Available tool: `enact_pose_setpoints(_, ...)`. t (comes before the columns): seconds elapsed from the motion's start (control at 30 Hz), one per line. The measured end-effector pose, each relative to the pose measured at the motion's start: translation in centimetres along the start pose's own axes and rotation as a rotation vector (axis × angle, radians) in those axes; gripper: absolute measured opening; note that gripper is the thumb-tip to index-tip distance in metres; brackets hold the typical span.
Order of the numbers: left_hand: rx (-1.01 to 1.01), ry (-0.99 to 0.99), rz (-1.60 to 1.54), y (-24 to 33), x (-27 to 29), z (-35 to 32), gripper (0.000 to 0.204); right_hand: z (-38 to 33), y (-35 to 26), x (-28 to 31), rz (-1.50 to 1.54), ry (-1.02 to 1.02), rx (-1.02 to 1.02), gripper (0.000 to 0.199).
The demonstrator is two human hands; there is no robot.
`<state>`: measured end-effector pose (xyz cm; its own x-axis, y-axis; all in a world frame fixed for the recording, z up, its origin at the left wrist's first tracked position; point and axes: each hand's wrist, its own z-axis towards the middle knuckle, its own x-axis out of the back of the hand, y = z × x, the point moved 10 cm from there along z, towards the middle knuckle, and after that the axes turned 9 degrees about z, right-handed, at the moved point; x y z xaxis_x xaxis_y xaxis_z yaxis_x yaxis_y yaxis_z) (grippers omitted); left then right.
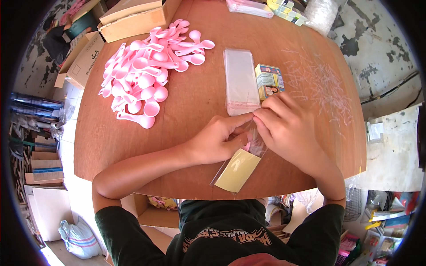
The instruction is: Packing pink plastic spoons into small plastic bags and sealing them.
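1. Your left hand (222, 139) holds the clear plastic sleeve (256, 148) from its left side, thumb over the front, index finger stretched to the upper end.
2. Your right hand (286, 126) has thumb and fingertips pinched narrow at that same upper end, meeting your left index fingertip.
3. The sleeve lies slanted near the table's front edge, its lower end toward you. Inside: a pale yellow card (238, 171) in the lower part, and a bit of pink just above it, mostly covered by your left thumb; you cannot tell its shape.
4. Just beyond your hands lies a stack of clear sleeves (241, 80); a small printed box (269, 76) stands just right of it.
5. Farther right, thin clear plastic strips (326, 86) are scattered on the brown wooden table (195, 108).
6. At your far left, pink measuring spoons (145, 80) form a loose heap, near a cardboard box (133, 24) at the table's far edge.
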<state>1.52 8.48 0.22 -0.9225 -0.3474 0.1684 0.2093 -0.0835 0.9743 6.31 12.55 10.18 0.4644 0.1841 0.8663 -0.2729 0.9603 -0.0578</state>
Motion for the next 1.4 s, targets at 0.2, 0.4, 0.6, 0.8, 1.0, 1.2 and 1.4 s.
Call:
enact_pose_setpoints(0.2, -0.05, -0.105, 0.145, 0.7, -0.8, -0.1, 0.032, -0.3, 0.0, -1.2, -0.043, 0.006, 0.061, 0.014)
enact_pose_setpoints(0.4, -0.125, -0.082, 0.16, 0.6, -0.7, -0.3, 0.052, -1.6, 7.2, -3.4, 0.872, 0.025, -0.492, 0.006)
enact_pose_setpoints(0.6, -0.021, -0.068, -0.24, -1.2, -1.0, -0.2, 0.054, -3.9, 17.1, -2.7, 1.315, 0.192, -0.887, 0.012)
enact_pose_setpoints(0.8, 0.091, -0.118, -0.091, -2.0, -1.1, -0.2, 0.054, -2.4, 11.0, -0.7, 0.976, 0.106, -0.646, 0.011)
enact_pose_setpoints(1.0, 0.049, -0.054, -0.026, -1.6, -0.6, -0.1, 0.055, 0.0, 2.7, 0.1, 0.327, -0.064, -0.164, 0.008)
enact_pose_setpoints(1.2, -0.018, -0.024, 0.121, -0.2, -0.6, 0.0, 0.052, -0.3, 1.9, -1.0, 0.109, -0.061, -0.074, 0.009)
enact_pose_setpoints(1.4, -0.048, -0.075, 0.203, 0.2, -0.9, 0.1, 0.051, -0.5, 2.6, -1.2, 0.184, -0.056, -0.104, 0.009)
